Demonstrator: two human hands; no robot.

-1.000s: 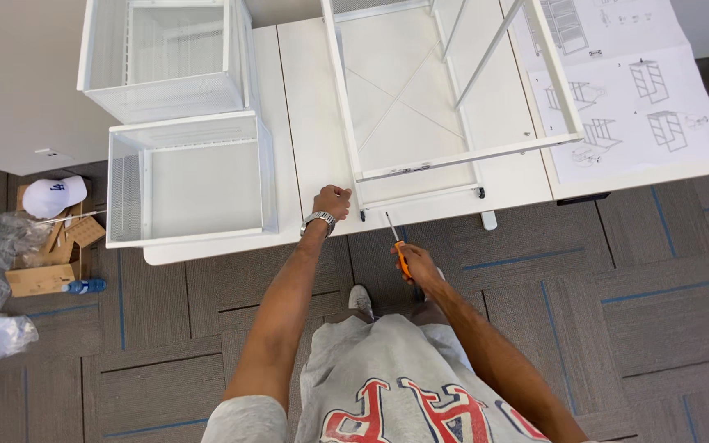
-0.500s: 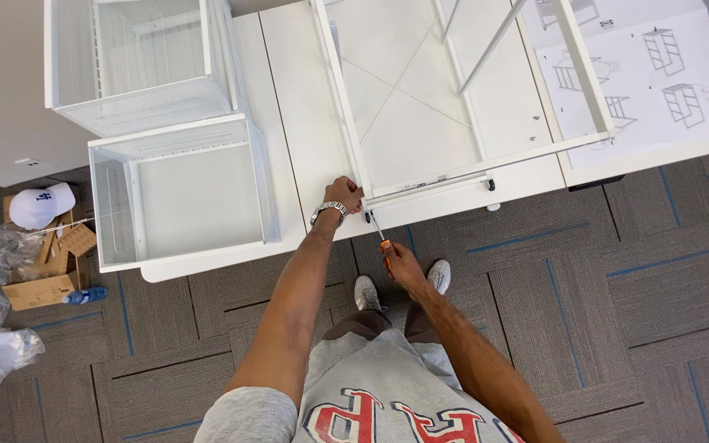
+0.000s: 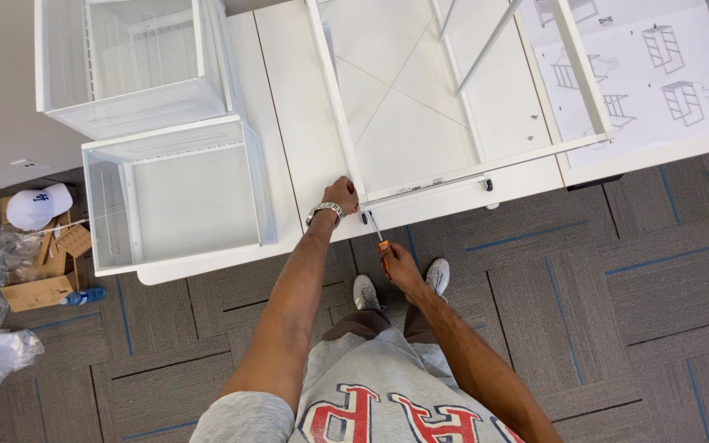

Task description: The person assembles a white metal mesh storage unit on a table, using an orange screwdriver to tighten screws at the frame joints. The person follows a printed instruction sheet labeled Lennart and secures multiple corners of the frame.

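Since the earlier frames, both hands had closed in on the near corner of the white frame [image 3: 461,176] lying on the table [image 3: 289,123]. The left hand [image 3: 340,195] clasped that corner, apparently to steady it. The right hand [image 3: 400,264] was wrapped around the orange-handled screwdriver [image 3: 377,234], angled up so its tip met the small black fitting just below the left hand (probably a screw). Two mesh baskets [image 3: 178,193] stood well apart to the left.
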